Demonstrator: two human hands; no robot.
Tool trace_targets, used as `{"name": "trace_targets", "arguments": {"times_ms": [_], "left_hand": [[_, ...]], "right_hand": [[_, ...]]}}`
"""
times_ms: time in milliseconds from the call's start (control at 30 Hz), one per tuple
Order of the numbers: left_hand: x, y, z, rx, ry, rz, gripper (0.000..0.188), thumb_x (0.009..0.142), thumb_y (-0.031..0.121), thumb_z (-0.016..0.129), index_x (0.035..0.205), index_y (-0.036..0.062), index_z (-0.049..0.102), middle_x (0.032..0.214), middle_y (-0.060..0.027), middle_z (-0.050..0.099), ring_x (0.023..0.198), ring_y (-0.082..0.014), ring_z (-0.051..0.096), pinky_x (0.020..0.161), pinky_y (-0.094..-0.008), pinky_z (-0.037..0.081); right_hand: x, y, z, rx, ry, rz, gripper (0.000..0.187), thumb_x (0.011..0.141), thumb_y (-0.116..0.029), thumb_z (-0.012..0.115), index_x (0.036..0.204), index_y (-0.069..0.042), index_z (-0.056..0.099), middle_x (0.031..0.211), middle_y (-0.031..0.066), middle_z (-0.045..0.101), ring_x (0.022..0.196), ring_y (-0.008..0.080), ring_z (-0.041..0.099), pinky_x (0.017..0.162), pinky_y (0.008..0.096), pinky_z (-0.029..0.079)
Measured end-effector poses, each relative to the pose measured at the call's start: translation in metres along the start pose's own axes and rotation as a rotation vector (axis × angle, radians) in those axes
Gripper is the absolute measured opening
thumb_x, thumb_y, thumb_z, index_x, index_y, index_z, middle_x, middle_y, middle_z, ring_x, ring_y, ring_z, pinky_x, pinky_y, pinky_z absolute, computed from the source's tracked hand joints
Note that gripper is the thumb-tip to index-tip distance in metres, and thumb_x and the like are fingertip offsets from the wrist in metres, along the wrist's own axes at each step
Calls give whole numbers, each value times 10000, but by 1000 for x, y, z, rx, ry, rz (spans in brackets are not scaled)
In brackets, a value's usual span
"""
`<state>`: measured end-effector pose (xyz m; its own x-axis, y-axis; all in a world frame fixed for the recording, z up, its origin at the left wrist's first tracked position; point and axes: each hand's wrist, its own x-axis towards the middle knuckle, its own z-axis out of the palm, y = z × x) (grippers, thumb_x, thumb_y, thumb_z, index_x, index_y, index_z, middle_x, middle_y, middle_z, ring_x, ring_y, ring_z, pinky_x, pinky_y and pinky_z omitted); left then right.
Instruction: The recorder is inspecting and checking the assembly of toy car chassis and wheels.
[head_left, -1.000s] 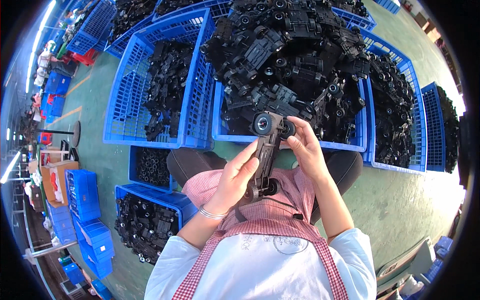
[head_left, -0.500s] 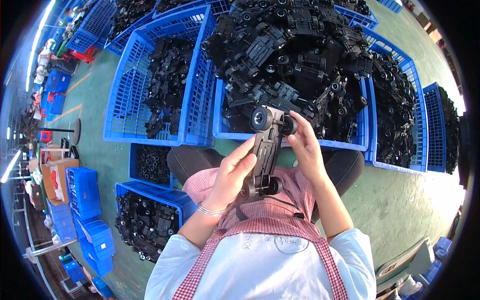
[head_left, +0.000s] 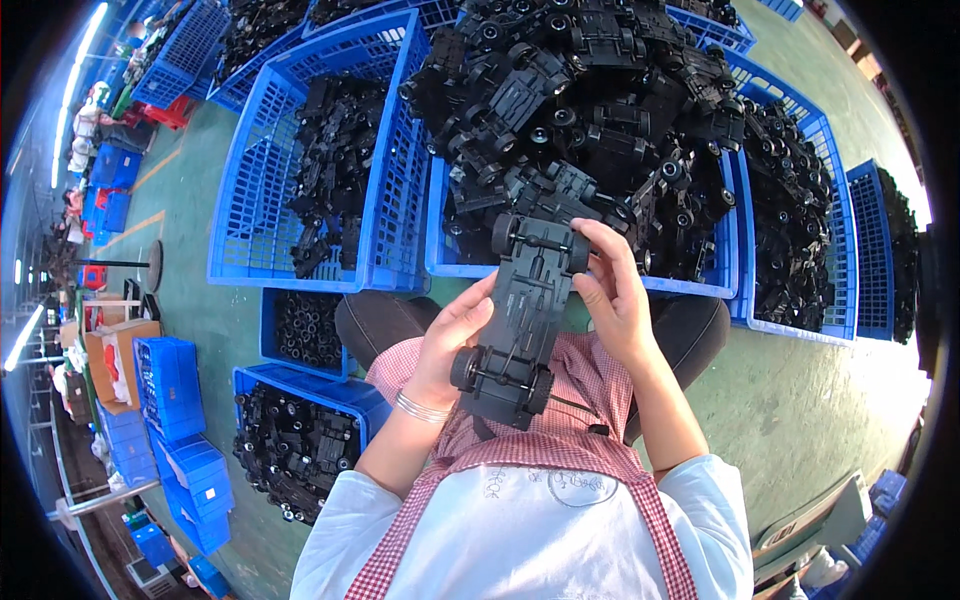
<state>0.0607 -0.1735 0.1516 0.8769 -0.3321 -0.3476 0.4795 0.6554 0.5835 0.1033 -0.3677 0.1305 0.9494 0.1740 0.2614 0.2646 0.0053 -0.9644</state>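
Observation:
A black toy car chassis [head_left: 527, 305] with wheels at both ends is held upright above my lap, its flat underside facing me. My left hand [head_left: 455, 335] grips its left edge, fingers partly hidden behind it. At the upper right corner, my right hand [head_left: 612, 290] has its fingers and thumb about the wheel there. Just beyond my hands, a blue crate [head_left: 465, 270] is heaped high with similar black chassis [head_left: 527, 95].
A blue crate [head_left: 385, 215] of black parts stands at the left, another crate [head_left: 800, 325] at the right. Nearer on the left are a small bin [head_left: 268, 340] of black rings or tyres and a bin [head_left: 375, 400] of black chassis parts. Blue boxes [head_left: 175, 385] are stacked farther left.
The chassis has been turned from its side, so its broad underside now faces me. Both hands keep hold of it and have shifted only slightly.

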Motion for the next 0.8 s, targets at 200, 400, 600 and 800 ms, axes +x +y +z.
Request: {"name": "trace_targets", "arguments": {"times_ms": [200,400,600,800], "left_hand": [[0,-5,-7,-118,-42,-34,514,895,144,485,1341,-38,307,1195,-155,532,988,-210,603,832,-312,511],[2,-11,-15,-271,-48,-81,488,896,93,410,1333,-76,272,1160,-235,535,972,-277,616,822,-365,535],[1,-11,-22,-306,-114,-112,486,903,111,439,1323,-79,286,1188,-226,515,1008,-262,600,849,-344,519],[1,-6,-22,-317,-123,-110,464,901,96,426,1307,-90,300,1160,-223,531,970,-250,617,819,-324,538]], "right_hand": [[5,-9,-7,-341,-51,-168,467,719,30,618,1163,-9,481,1163,175,502,1140,333,471,947,392,396],[-2,-10,4,-450,62,-248,437,709,2,638,1119,9,489,1121,196,511,1074,353,498,925,397,407],[-5,-7,4,-407,30,-180,498,710,-34,672,1171,-20,484,1126,177,517,1080,334,500,915,386,418],[3,-12,-12,-126,-195,-47,616,700,-18,672,1266,-40,431,1188,142,509,1158,294,460,946,376,392]]}}
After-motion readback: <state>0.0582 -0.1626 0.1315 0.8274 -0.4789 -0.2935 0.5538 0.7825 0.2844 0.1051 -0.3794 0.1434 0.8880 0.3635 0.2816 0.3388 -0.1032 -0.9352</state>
